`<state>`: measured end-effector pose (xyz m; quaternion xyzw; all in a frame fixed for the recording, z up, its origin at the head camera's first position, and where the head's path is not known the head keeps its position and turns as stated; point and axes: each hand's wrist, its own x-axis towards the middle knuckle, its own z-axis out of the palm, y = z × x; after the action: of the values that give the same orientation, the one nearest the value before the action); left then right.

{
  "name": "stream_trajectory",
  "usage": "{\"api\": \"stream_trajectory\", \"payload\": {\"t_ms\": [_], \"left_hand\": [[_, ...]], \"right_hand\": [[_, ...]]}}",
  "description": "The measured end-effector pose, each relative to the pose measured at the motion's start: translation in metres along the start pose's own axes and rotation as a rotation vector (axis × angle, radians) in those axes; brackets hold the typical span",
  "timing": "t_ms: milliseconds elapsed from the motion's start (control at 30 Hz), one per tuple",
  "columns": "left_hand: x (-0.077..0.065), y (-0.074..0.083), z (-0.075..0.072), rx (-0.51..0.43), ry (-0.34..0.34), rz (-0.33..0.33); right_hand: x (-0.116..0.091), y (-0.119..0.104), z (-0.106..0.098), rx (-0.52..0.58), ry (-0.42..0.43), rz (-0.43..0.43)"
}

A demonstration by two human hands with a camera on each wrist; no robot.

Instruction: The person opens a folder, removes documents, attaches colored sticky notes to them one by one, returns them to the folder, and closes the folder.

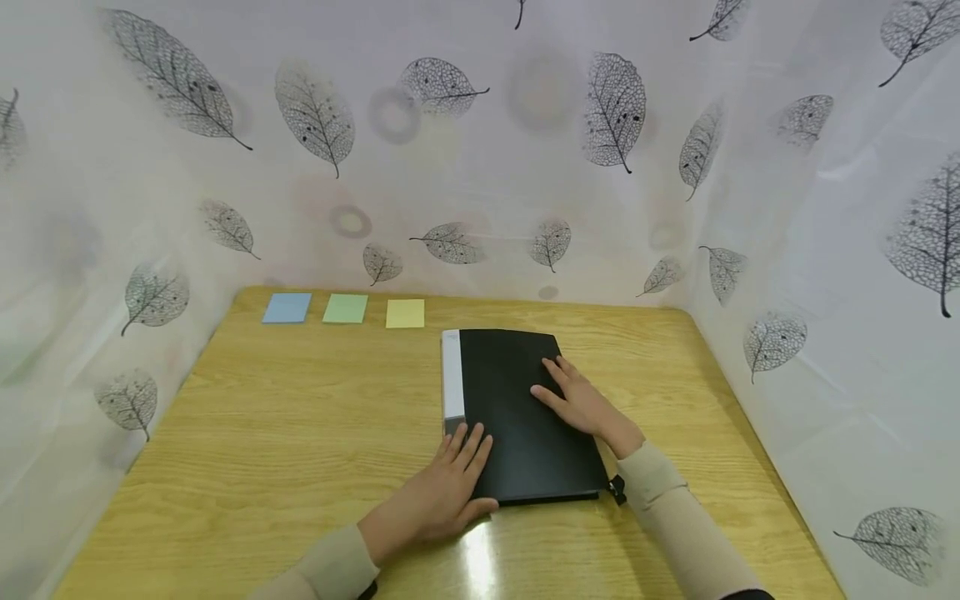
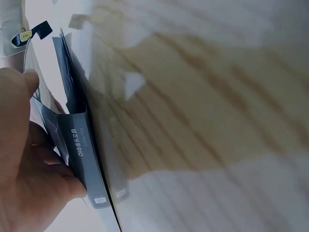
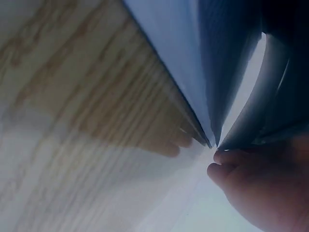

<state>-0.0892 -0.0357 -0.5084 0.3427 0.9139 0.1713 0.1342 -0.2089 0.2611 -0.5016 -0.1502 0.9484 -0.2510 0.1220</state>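
A black folder (image 1: 525, 417) lies closed on the wooden table, with a white strip (image 1: 453, 375) along its left side. My left hand (image 1: 442, 492) rests at its lower left corner, fingers extended over the cover and thumb by the bottom edge. In the left wrist view, those fingers touch the grey spine (image 2: 89, 154), which bears white lettering. On the upper right of the cover lies my right hand (image 1: 581, 400), fingers extended near the right edge. The right wrist view shows its fingertips (image 3: 224, 166) beside the folder's edge, where the layers stand slightly apart.
Blue (image 1: 287, 308), green (image 1: 346, 308) and yellow sticky notes (image 1: 405, 313) lie in a row at the table's back left. A leaf-printed curtain (image 1: 465, 192) surrounds the back and sides. A small black piece (image 1: 617, 490) sits between the folder's lower right corner and the right sleeve.
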Motion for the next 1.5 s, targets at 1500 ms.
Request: {"api": "stream_trajectory", "payload": {"t_ms": [1500], "left_hand": [[-0.067,-0.006,0.006,-0.294,0.526,-0.004]], "right_hand": [[0.018,-0.135,-0.064,0.219,0.132,-0.477]]}}
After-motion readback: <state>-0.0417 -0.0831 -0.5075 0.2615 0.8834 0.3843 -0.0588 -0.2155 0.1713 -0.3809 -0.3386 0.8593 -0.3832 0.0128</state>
